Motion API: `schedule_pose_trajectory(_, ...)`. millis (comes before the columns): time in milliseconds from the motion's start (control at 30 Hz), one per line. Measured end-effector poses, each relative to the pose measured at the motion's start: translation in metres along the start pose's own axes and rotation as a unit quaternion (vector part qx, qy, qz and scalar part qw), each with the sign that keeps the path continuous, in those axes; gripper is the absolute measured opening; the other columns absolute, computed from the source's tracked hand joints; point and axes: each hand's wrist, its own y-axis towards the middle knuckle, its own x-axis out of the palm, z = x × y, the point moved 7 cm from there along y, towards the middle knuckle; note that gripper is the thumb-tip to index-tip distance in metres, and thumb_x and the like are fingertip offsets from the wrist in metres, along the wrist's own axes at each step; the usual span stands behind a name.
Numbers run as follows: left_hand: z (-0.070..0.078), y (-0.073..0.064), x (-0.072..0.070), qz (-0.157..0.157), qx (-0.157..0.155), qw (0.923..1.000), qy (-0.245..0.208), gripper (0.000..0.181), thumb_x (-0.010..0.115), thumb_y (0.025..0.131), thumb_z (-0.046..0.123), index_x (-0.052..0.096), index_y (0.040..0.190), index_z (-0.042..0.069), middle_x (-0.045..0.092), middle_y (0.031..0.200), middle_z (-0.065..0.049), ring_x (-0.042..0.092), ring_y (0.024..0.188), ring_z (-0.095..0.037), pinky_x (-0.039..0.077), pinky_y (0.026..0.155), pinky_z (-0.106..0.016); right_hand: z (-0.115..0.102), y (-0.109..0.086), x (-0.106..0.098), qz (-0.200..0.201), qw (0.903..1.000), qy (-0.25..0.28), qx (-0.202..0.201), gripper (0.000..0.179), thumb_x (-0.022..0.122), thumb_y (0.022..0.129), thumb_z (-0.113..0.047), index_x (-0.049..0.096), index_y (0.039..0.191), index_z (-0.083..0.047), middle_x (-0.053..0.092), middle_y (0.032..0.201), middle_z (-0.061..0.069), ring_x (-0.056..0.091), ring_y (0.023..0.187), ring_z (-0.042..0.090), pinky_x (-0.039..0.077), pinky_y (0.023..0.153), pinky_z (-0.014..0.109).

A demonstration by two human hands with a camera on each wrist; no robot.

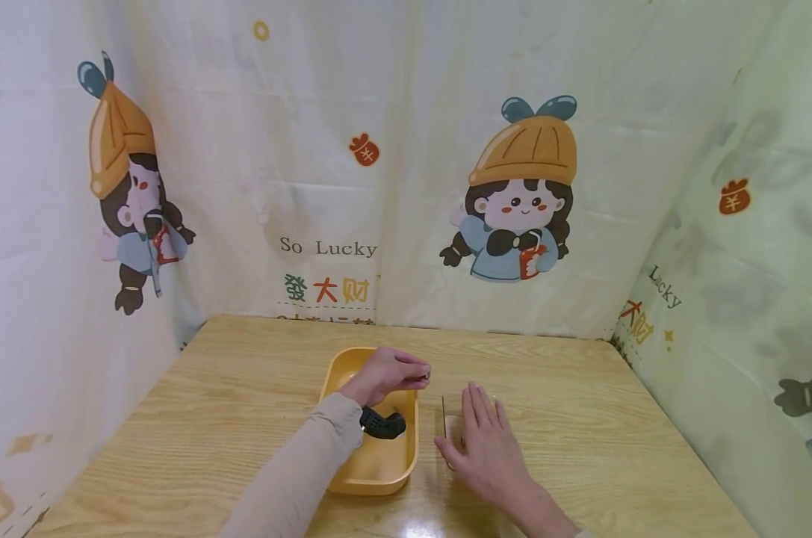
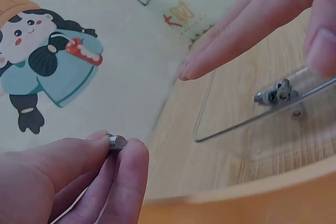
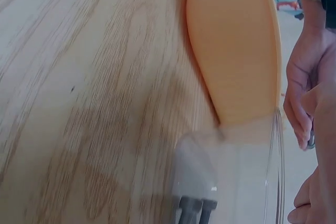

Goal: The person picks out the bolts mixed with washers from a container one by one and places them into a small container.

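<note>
Between thumb and fingertips my left hand (image 1: 387, 373) pinches a small metal bolt (image 2: 117, 142), above the right rim of an orange tray (image 1: 379, 486). Only the bolt's end shows; the fingers hide the rest. My right hand (image 1: 485, 444) is over a clear plastic box (image 2: 252, 120), its fingers extended. Whether it touches the box I cannot tell. Several grey socket-head bolts (image 2: 283, 94) lie in a small cluster inside the box. In the right wrist view, the dark bolts (image 3: 197, 208) show through the box's clear wall.
The orange tray stands just left of the clear box on a wood-grain table (image 1: 244, 403). A black perforated band (image 1: 383, 424) shows beside my left wrist, over the tray. Printed curtains (image 1: 406, 164) hang behind the table and along both sides.
</note>
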Motion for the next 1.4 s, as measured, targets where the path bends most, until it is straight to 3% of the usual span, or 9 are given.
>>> schedule_pose_trajectory(533,-0.001,-0.001,0.041,-0.027,-0.012,0.9992,0.025,0.026,0.068,0.092,0.002,0.068,0.114,-0.012,0.073,0.101,-0.023,0.075,0.083,-0.021,0.064,0.080,-0.033,0.028,-0.008,-0.005,-0.008,0.9995,0.000,0.030,0.089,0.055,0.096,-0.055,0.027,0.151,0.009,0.024,0.160,0.026,0.023,0.150,0.039,0.021,0.123,0.061)
schedule_pose_trajectory(800,-0.005,0.000,0.058,-0.040,-0.021,0.9981,0.042,0.021,0.070,0.091,0.004,0.072,0.109,-0.004,0.075,0.092,-0.014,0.075,0.087,-0.026,0.062,0.085,-0.038,0.037,-0.012,-0.006,-0.008,0.9993,0.003,0.037,0.089,0.054,0.096,-0.055,0.028,0.151,0.010,0.026,0.159,0.027,0.025,0.149,0.041,0.022,0.121,0.063)
schedule_pose_trajectory(1067,-0.008,0.002,0.070,-0.054,-0.015,0.9979,0.030,0.019,0.069,0.090,0.003,0.073,0.108,-0.003,0.075,0.092,-0.014,0.075,0.093,-0.031,0.061,0.088,-0.042,0.042,-0.014,-0.004,-0.006,0.9992,-0.004,0.039,0.089,0.053,0.096,-0.056,0.029,0.150,0.009,0.026,0.159,0.027,0.025,0.149,0.041,0.024,0.121,0.062)
schedule_pose_trajectory(1400,-0.015,0.007,0.077,-0.034,-0.027,0.9987,0.025,0.016,0.069,0.088,-0.003,0.074,0.103,-0.006,0.075,0.089,-0.016,0.076,0.082,-0.025,0.059,0.089,-0.045,0.045,-0.015,0.001,-0.014,0.9987,0.012,0.048,0.089,0.051,0.096,-0.058,0.029,0.151,0.009,0.027,0.159,0.027,0.023,0.150,0.041,0.022,0.121,0.063)
